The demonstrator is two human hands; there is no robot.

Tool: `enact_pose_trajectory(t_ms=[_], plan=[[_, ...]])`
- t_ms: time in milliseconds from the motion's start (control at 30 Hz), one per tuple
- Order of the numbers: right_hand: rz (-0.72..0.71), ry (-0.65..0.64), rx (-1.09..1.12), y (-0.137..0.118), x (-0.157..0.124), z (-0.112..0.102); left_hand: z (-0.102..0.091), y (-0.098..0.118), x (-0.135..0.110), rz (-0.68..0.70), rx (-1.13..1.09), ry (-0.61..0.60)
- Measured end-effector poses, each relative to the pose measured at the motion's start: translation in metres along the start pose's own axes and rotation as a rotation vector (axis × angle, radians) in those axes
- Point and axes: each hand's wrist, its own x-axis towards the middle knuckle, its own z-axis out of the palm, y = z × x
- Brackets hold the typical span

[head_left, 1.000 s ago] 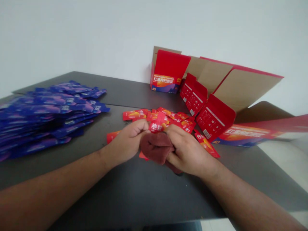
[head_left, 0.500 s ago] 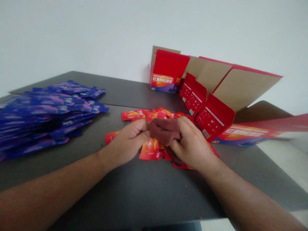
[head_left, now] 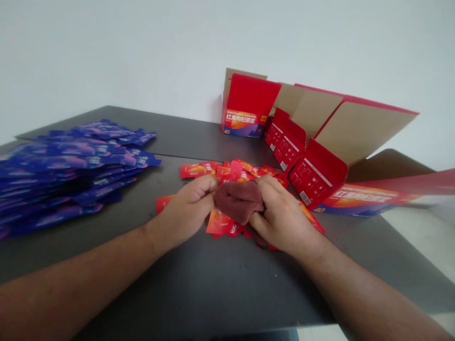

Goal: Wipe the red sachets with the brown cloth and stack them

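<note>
A folded brown cloth (head_left: 239,201) is gripped by my right hand (head_left: 284,213), its fingers wrapped round the right side and a darker end hanging below. My left hand (head_left: 188,208) is closed in a pinch at the cloth's left edge; what lies between its fingertips is hidden. Both hands are just above a loose pile of red and orange sachets (head_left: 222,222), which the cloth and hands partly cover.
A large heap of blue-purple sachets (head_left: 81,163) lies at the left on the dark table (head_left: 199,284). Opened red cartons (head_left: 318,173) stand at the right, with a printed carton (head_left: 245,124) at the back by the wall (head_left: 142,52).
The cloth and my right hand have shifted slightly left, closer to my left hand. My left hand has barely moved. Heap and cartons stay in place.
</note>
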Motion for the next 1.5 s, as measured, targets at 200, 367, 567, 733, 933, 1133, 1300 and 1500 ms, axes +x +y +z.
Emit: enact_pose_trajectory(t_ms=[200,367,567,733,933,1133,1300,1500], plan=[[-0.179,-0.222,0.103,-0.005,-0.002,0.000,-0.002,0.016,0.002,0.048,0.239,0.035],[-0.103,-0.133,0.039,-0.001,-0.001,-0.001,-0.005,0.020,0.005,0.089,0.287,0.026],[-0.113,-0.113,0.014,-0.004,-0.001,-0.001,0.001,0.012,0.002,-0.040,0.070,0.058],[-0.246,-0.275,0.038,-0.009,-0.004,0.005,0.003,0.010,0.002,-0.054,0.090,0.105],[-0.112,-0.088,-0.041,-0.008,-0.005,0.005,0.004,0.007,0.001,-0.058,0.013,0.149],[-0.136,-0.131,-0.054,-0.010,-0.006,0.005,0.003,0.005,0.001,-0.015,0.113,0.133],[-0.158,-0.140,-0.011,-0.012,-0.006,0.005,0.005,0.006,0.001,-0.039,0.062,0.148],[-0.150,-0.115,-0.019,-0.013,-0.005,0.006,0.006,0.007,0.000,-0.051,0.048,0.148]])
